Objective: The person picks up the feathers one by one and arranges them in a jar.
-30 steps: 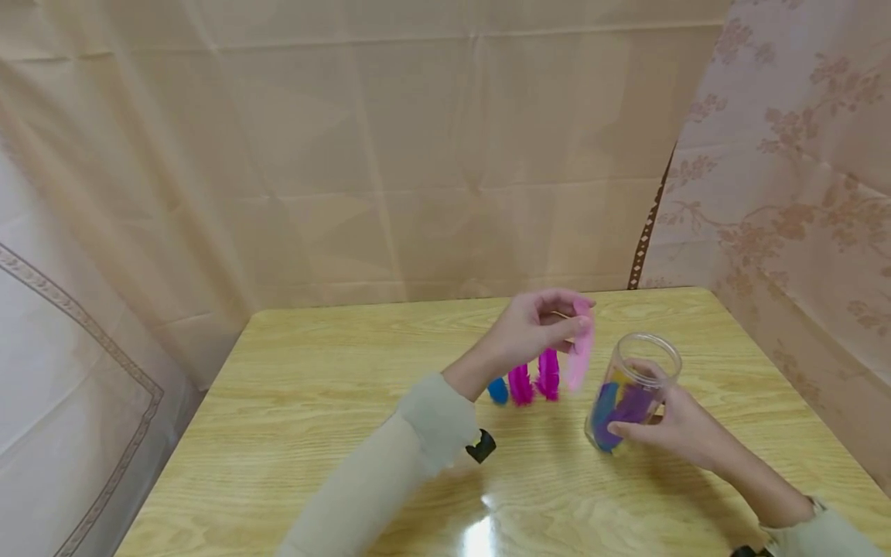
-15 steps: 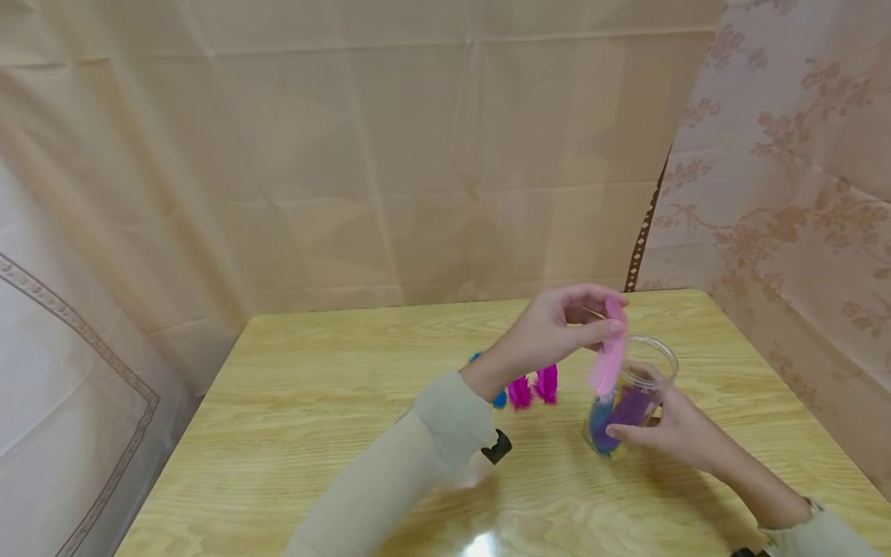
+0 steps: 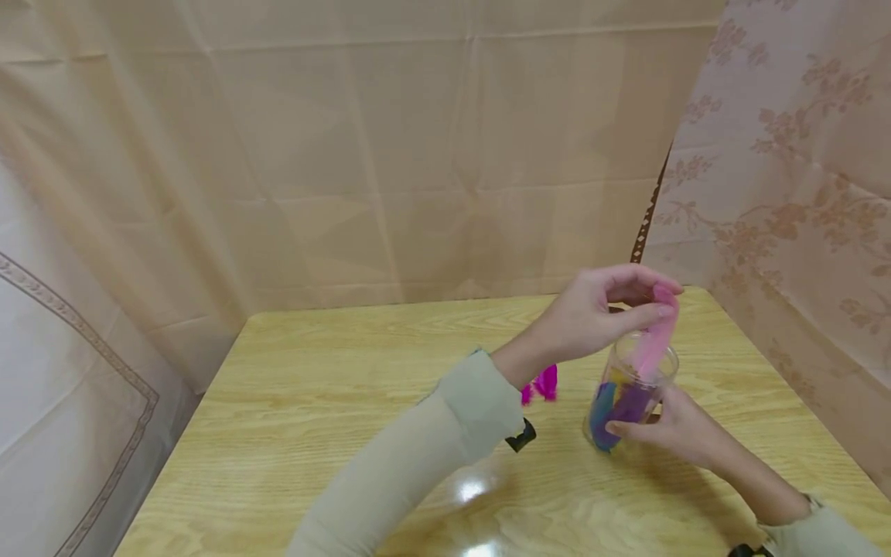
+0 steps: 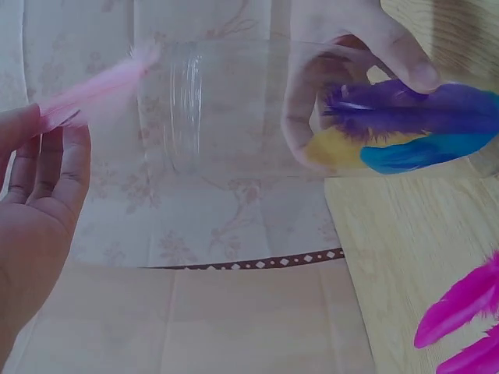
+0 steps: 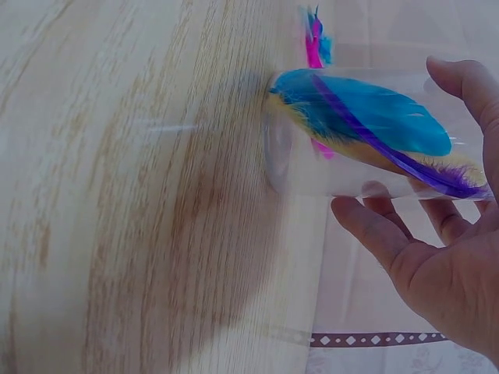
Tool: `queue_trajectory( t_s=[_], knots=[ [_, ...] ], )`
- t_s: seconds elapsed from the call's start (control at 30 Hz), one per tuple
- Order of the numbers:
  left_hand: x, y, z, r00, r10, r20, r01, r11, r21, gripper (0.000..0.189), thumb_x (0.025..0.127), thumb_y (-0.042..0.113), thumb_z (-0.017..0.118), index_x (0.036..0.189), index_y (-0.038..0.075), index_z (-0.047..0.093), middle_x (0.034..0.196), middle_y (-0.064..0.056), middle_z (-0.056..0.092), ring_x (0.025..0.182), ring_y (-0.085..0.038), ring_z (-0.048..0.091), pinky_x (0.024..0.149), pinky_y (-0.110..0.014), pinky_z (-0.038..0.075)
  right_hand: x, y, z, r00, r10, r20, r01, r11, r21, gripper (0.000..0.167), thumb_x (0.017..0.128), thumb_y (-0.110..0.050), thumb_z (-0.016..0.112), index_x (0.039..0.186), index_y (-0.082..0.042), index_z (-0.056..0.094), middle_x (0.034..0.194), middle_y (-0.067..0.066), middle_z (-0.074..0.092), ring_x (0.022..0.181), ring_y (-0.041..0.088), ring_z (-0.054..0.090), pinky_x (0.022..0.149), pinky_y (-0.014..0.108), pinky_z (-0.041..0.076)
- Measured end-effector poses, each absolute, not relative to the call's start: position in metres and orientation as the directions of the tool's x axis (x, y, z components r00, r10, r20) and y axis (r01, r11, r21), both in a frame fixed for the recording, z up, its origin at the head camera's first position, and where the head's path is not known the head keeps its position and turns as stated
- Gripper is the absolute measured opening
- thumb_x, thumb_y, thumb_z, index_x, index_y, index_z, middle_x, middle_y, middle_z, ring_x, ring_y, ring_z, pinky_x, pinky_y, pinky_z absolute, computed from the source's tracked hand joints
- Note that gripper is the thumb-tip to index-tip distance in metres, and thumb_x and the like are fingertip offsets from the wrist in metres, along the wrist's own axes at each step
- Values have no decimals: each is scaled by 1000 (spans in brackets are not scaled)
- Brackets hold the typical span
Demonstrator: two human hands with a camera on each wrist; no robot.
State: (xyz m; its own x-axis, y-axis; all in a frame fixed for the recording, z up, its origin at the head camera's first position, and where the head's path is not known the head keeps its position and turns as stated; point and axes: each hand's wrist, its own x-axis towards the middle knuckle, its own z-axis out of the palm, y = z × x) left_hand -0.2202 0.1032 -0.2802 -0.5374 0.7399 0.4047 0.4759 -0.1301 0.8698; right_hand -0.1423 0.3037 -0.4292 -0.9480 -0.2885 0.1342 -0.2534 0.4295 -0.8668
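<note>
Between thumb and fingers, my left hand (image 3: 605, 313) pinches a light pink feather (image 3: 657, 336) by one end, above the mouth of a clear jar (image 3: 612, 371). In the left wrist view the pink feather's (image 4: 97, 89) free tip points at the jar's rim and looks just short of it. My right hand (image 3: 671, 429) grips the jar round its side, and the jar stands on the table. Inside it lean a purple feather (image 4: 413, 109), a blue feather (image 4: 429, 152) and a yellow feather (image 4: 335, 148).
Magenta feathers (image 3: 546, 382) lie on the wooden table (image 3: 334, 387) left of the jar, partly hidden behind my left forearm. A bit of blue shows beside them in the right wrist view. Beige cloth (image 3: 418, 155) hangs behind the table, and patterned cloth (image 3: 800, 193) at the right.
My left hand has carried the pink feather to the right, from beside the jar to above its mouth. The right hand keeps its grip on the jar.
</note>
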Motion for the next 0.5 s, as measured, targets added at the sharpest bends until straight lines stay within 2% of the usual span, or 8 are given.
queue_trajectory(
  t_s=[0.2, 0.5],
  knots=[
    [-220, 106, -283, -516, 747, 420, 503, -132, 854, 24, 98, 2, 65, 122, -1, 67, 112, -10, 72, 94, 4, 64, 89, -18, 54, -143, 304, -430, -945, -301, 128, -253, 425, -869, 64, 89, -10, 80, 140, -7, 43, 122, 18, 61, 101, 17, 65, 77, 35, 61],
    [-221, 103, -298, -491, 781, 386, 514, -98, 852, 23, 99, 3, 64, 121, -2, 67, 110, -9, 72, 94, 3, 64, 88, -18, 54, -142, 305, -430, -942, -304, 142, -270, 433, -860, 67, 89, -9, 80, 144, -5, 42, 120, 18, 61, 98, 17, 66, 76, 33, 61]
  ],
)
